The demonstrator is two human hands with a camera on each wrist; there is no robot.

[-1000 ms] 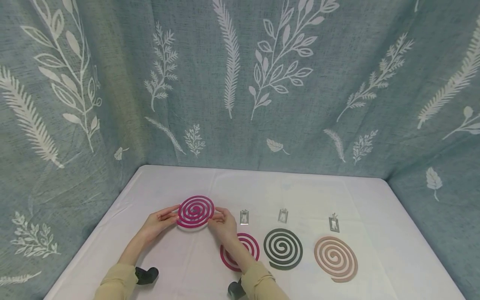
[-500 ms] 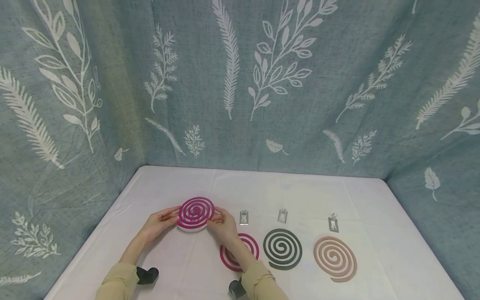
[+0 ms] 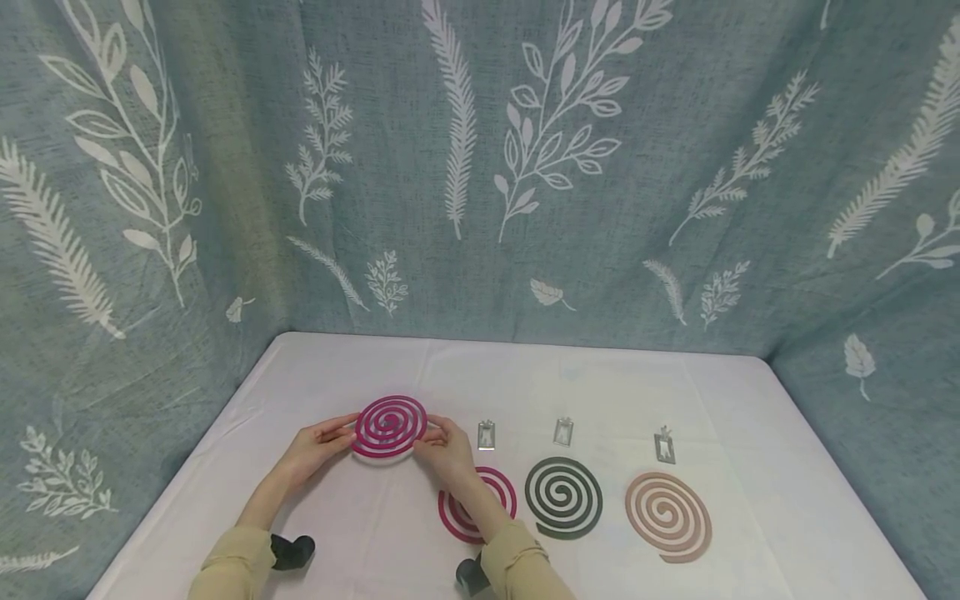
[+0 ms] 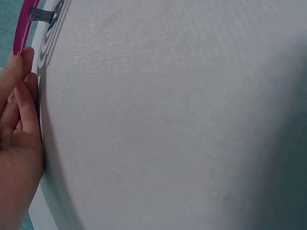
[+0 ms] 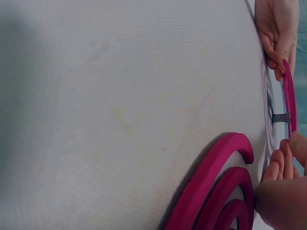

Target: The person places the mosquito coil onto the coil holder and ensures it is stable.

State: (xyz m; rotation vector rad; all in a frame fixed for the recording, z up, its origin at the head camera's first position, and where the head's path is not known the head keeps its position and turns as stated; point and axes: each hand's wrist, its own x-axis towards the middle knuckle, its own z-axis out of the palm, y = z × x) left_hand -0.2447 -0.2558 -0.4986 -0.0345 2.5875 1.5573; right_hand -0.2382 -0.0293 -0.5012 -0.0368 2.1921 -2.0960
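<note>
Nothing moved: both hands still pinch magenta spiral coil.

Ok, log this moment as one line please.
left hand: holds raised pink coil edge | right hand: holds opposite edge | metal stand under coil | table: three coils, three stands

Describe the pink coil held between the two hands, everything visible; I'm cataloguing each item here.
The pink coil is a flat magenta spiral disc, matte and rigid-looking, wound in several turns to a centre. It sits raised above the white table on a small grey metal stand, seen under it in the right wrist view, and lies roughly level. The left hand touches its left edge, the right hand its right edge, with the fingertips.
</note>
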